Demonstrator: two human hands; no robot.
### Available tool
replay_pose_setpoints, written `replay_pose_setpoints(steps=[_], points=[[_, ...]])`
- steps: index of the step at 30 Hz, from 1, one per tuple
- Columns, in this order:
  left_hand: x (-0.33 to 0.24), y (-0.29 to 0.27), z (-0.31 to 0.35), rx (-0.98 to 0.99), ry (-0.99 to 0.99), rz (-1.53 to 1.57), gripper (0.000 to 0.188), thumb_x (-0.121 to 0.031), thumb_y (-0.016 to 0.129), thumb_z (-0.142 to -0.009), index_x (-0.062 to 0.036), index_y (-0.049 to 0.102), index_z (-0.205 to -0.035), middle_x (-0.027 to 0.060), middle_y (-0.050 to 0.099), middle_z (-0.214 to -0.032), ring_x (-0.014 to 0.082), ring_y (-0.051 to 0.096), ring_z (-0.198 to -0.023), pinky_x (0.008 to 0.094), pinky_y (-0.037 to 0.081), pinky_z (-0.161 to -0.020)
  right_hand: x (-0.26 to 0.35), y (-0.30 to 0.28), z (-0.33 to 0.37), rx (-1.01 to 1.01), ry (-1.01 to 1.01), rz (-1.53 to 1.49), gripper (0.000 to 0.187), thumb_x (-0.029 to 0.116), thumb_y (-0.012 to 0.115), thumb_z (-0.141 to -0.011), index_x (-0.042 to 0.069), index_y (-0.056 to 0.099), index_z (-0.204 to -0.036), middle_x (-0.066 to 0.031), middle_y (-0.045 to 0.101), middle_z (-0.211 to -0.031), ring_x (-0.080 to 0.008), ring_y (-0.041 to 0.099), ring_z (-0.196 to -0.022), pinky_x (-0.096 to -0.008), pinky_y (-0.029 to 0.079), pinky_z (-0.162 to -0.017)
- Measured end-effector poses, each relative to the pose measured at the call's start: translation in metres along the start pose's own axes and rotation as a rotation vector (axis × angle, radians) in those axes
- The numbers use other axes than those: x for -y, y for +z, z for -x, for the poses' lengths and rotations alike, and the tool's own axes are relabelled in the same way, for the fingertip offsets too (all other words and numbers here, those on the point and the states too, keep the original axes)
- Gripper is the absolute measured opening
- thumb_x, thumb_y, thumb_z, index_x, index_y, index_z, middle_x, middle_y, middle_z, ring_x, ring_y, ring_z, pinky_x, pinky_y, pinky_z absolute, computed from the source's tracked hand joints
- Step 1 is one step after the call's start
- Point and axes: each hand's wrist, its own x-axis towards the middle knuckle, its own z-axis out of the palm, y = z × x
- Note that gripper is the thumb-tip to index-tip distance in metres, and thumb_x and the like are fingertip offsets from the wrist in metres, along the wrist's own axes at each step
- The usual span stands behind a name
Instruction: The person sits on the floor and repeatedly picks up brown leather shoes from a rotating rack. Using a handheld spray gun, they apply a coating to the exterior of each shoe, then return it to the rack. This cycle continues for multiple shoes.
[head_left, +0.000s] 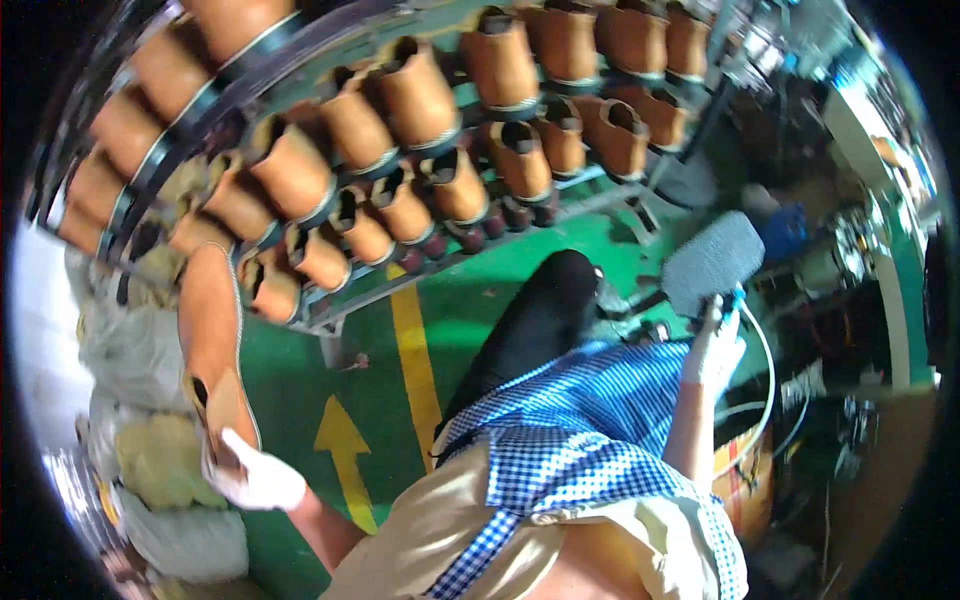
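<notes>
A tan leather shoe (212,330) with a pale stitched edge hangs at the left, held upright with its toe up. My left hand (255,478), in a white glove, is closed around its heel end. On the right, my white-gloved right hand (716,345) grips a small tool with a teal fitting (738,297). A whitish hose (771,370) curves down from it; the tool's full shape is mostly hidden. Just beyond that hand is a grey padded, seat-like pad (713,262). I cannot tell whether they touch.
A metal rack (480,243) ahead carries rows of tan shoes (415,95) with dark soles. Plastic-wrapped bundles (150,345) lie at the left. Machinery (840,250) and cables crowd the right. The green floor (290,380) has a yellow arrow (343,440) and a yellow line.
</notes>
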Motion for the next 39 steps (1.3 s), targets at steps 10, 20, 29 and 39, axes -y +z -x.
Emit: replay_pose_setpoints(steps=[10, 20, 29, 39], points=[[-0.251, 0.033, 0.066, 0.720, -0.312, 1.301, 0.037, 0.000, 0.074, -0.089, -0.0005, 0.061, -0.124, 0.0126, 0.066, -0.123, 0.0256, 0.064, -0.110, 0.0430, 0.055, -0.097, -0.035, 0.031, -0.022, 0.004, 0.011, -0.514, 0.028, 0.024, 0.072, -0.101, 0.001, 0.063, -0.112, -0.0110, 0.063, -0.092, -0.0243, 0.062, -0.079, -0.0405, 0.053, -0.075], [-0.481, 0.035, 0.202, 1.317, -0.241, 1.549, 0.047, -0.006, 0.080, -0.093, -0.0017, 0.052, -0.131, 0.0096, 0.061, -0.128, 0.0188, 0.061, -0.115, 0.0364, 0.051, -0.102, -0.032, 0.014, -0.009, 0.049, -0.033, -0.683, 0.026, 0.008, 0.072, -0.099, 0.000, 0.062, -0.121, -0.0051, 0.065, -0.096, -0.0129, 0.063, -0.081, -0.0306, 0.053, -0.072], [-0.435, 0.049, 0.162, 0.698, 0.887, 1.581, 0.059, -0.013, 0.096, -0.079, -0.0079, 0.066, -0.129, 0.0200, 0.055, -0.143, 0.0342, 0.060, -0.123, 0.0428, 0.054, -0.101, -0.044, -0.057, 0.009, 0.141, -0.357, -0.329, 0.022, 0.017, 0.080, -0.089, 0.005, 0.071, -0.105, -0.0138, 0.065, -0.098, -0.0351, 0.068, -0.086, -0.0410, 0.056, -0.078], [-0.441, 0.064, 0.126, 0.939, 1.122, 1.670, 0.049, -0.005, 0.091, -0.078, -0.0085, 0.071, -0.123, 0.0146, 0.071, -0.116, 0.0320, 0.067, -0.105, 0.0436, 0.056, -0.091, -0.043, -0.039, 0.007, 0.274, -0.191, -0.702, 0.022, 0.025, 0.074, -0.101, 0.005, 0.065, -0.100, -0.0110, 0.059, -0.082, -0.0284, 0.061, -0.071, -0.0388, 0.050, -0.066]])
